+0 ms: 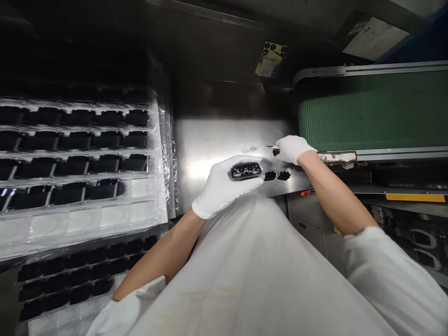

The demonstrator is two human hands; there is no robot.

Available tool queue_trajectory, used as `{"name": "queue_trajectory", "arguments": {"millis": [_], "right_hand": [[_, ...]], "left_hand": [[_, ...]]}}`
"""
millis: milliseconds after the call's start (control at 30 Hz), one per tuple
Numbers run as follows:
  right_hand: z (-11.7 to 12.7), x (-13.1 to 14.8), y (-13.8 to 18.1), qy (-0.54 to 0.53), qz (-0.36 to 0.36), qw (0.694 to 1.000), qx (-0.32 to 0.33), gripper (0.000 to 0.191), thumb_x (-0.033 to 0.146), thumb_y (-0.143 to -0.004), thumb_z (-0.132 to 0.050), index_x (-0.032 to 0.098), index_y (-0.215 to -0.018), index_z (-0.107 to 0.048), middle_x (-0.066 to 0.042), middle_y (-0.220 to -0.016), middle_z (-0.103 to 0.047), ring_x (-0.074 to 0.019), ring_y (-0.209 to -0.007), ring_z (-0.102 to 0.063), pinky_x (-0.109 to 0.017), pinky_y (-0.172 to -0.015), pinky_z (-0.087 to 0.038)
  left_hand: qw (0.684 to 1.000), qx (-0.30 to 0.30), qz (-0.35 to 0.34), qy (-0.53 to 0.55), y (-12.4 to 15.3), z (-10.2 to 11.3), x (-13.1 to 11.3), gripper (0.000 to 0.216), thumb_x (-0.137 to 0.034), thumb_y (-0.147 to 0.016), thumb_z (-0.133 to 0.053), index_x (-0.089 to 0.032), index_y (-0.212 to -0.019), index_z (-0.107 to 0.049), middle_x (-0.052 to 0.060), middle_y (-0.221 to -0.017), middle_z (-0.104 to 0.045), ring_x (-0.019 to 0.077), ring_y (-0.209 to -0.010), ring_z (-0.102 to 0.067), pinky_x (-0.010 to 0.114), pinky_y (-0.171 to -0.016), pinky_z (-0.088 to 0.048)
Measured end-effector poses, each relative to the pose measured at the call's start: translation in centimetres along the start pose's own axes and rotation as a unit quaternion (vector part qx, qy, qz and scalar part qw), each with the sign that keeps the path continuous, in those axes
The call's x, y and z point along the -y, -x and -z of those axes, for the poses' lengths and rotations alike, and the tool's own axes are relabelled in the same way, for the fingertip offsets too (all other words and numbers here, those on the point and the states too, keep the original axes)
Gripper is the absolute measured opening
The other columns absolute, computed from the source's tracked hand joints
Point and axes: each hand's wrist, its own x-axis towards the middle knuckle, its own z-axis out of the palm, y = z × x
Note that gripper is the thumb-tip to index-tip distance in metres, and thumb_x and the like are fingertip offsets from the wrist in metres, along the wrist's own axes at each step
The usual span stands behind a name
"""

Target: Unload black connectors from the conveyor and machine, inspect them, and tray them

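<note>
My left hand (227, 182), in a white glove, is closed around a black rounded plastic housing (246, 171). Its open side, with round shapes inside, faces up. To the right, my gloved right hand (293, 148) has its fingers closed over the metal table. A thin pale tip and a small dark piece (276, 151) show at those fingertips; what exactly is held there cannot be made out. Between the hands, two small black knobbly parts (283, 175) lie side by side on the metal table (199, 144), near its front edge.
On the left, a clear plastic tray (136, 212) carries rows of black parts; another tray (73, 315) sits lower. A green conveyor belt (378, 112) runs at the right. A sticker sheet (271, 59) is at the back. Below the table are drawers (306, 228).
</note>
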Motion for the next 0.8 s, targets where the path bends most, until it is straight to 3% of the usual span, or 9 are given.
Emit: {"name": "queue_trajectory", "arguments": {"millis": [67,167,300,467,533,633,700,800], "right_hand": [[-1.5,0.5,-3.4,0.083,-0.023,0.992,0.097,0.039,0.019,-0.083,-0.075,0.008,-0.120,-0.076,-0.025,-0.120,-0.074,-0.0390,-0.116,-0.069,-0.046,-0.098,-0.053],[-4.1,1.1,-5.8,0.113,-0.043,0.980,0.160,0.049,0.009,-0.075,-0.079,0.007,-0.124,-0.075,-0.025,-0.125,-0.072,-0.0379,-0.122,-0.067,-0.044,-0.100,-0.052],[-5.7,1.1,-6.0,0.113,-0.050,0.978,0.166,0.047,0.013,-0.082,-0.074,0.007,-0.129,-0.073,-0.027,-0.130,-0.070,-0.0368,-0.124,-0.066,-0.043,-0.099,-0.053],[-3.9,0.7,-5.1,0.091,-0.061,0.983,0.150,0.043,0.018,-0.083,-0.072,0.009,-0.126,-0.074,-0.025,-0.125,-0.072,-0.0360,-0.113,-0.070,-0.041,-0.091,-0.054],[-2.3,0.5,-3.2,0.063,-0.063,0.990,0.109,0.040,0.030,-0.088,-0.070,0.013,-0.124,-0.073,-0.022,-0.120,-0.073,-0.0339,-0.107,-0.071,-0.039,-0.087,-0.053],[0.5,0.4,2.8,-0.094,0.006,0.995,-0.037,0.045,0.054,-0.102,-0.049,0.016,-0.111,-0.073,-0.013,-0.099,-0.075,-0.0254,-0.088,-0.069,-0.035,-0.077,-0.050],[2.0,1.1,8.0,-0.237,0.101,0.957,-0.134,0.056,0.055,-0.109,-0.029,0.019,-0.098,-0.070,-0.006,-0.084,-0.070,-0.0196,-0.076,-0.063,-0.032,-0.071,-0.048],[2.9,3.2,14.9,-0.347,0.206,0.895,-0.189,0.049,0.050,-0.110,-0.033,0.022,-0.086,-0.065,-0.001,-0.075,-0.063,-0.0160,-0.070,-0.058,-0.029,-0.067,-0.046]], "left_hand": [[0.999,-0.026,0.031,0.014,0.5,0.3,1.0,0.040,-0.029,-0.071,-0.087,-0.018,-0.109,-0.078,0.006,-0.104,-0.080,0.0263,-0.099,-0.075,0.041,-0.093,-0.062],[0.997,-0.052,0.057,0.024,1.3,0.8,2.2,0.042,-0.028,-0.070,-0.088,-0.019,-0.110,-0.079,0.006,-0.107,-0.079,0.0265,-0.102,-0.074,0.043,-0.099,-0.060],[0.996,-0.051,0.065,0.037,1.3,1.6,2.5,0.040,-0.027,-0.069,-0.088,-0.019,-0.107,-0.079,0.006,-0.103,-0.079,0.0247,-0.097,-0.075,0.039,-0.095,-0.061],[0.998,-0.026,0.041,0.029,0.2,2.1,2.0,0.030,-0.023,-0.068,-0.086,-0.018,-0.096,-0.077,0.005,-0.102,-0.079,0.0234,-0.095,-0.075,0.035,-0.087,-0.062],[0.999,-0.023,0.015,0.030,0.0,2.0,1.7,0.025,-0.021,-0.072,-0.083,-0.018,-0.096,-0.076,0.005,-0.101,-0.079,0.0230,-0.095,-0.075,0.035,-0.089,-0.061],[0.999,-0.042,-0.027,0.005,-0.2,1.7,1.2,0.026,-0.018,-0.076,-0.077,-0.018,-0.102,-0.074,0.004,-0.099,-0.078,0.0213,-0.094,-0.074,0.036,-0.092,-0.060],[0.998,-0.040,-0.053,-0.023,-0.3,1.6,0.8,0.035,-0.018,-0.077,-0.075,-0.019,-0.112,-0.072,0.005,-0.106,-0.077,0.0209,-0.097,-0.073,0.038,-0.095,-0.059],[0.996,0.024,-0.082,-0.040,-0.3,1.3,0.2,0.048,-0.017,-0.074,-0.075,-0.021,-0.121,-0.068,0.007,-0.123,-0.073,0.0219,-0.105,-0.070,0.039,-0.099,-0.058]]}}
